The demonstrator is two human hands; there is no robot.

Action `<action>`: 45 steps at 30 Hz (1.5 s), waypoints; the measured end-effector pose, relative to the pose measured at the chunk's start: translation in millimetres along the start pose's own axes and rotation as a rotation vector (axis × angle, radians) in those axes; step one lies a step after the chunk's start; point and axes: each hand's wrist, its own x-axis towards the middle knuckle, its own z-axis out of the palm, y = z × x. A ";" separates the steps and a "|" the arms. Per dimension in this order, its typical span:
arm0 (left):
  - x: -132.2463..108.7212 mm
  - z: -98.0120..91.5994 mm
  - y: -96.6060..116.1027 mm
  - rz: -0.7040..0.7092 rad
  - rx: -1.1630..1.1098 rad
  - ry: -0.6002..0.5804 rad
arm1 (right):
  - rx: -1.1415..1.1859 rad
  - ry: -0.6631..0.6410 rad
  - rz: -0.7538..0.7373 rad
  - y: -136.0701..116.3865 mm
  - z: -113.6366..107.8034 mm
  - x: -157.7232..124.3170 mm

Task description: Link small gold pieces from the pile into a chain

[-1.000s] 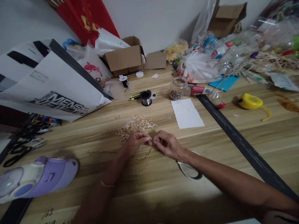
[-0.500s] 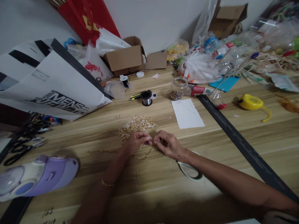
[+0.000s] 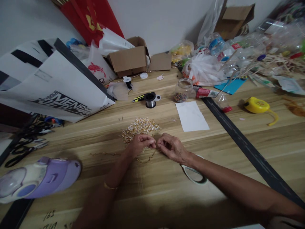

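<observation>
My left hand (image 3: 144, 142) is closed in a pinch over the table, just in front of a pile of small gold and clear beads (image 3: 140, 126). Facing it, my right hand (image 3: 172, 146) also pinches, its fingertips almost meeting the left ones. Whatever sits between the fingers is too small to make out. A thin gold beaded chain (image 3: 145, 161) lies under the hands and rises toward the fingertips; which hand grips it, I cannot tell. It continues left past my left wrist. Under my right forearm are scissors with a pale handle (image 3: 195, 175), partly covered.
Beyond the beads stand a wire spool (image 3: 150, 100), a yellow-black cutter (image 3: 138, 97) and a bead jar (image 3: 183, 90). White paper (image 3: 192, 116) and a yellow tape measure (image 3: 256, 105) lie right. A purple bottle (image 3: 52, 178), several scissors (image 3: 26, 152) and a paper bag (image 3: 62, 86) occupy the left.
The view has shifted very slightly. Both hands keep nearly the same pinch and place, with fingertips close together.
</observation>
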 end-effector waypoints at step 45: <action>-0.3 -0.5 0.9 0.002 0.031 -0.017 | 0.177 -0.071 0.188 0.0 0.0 0.0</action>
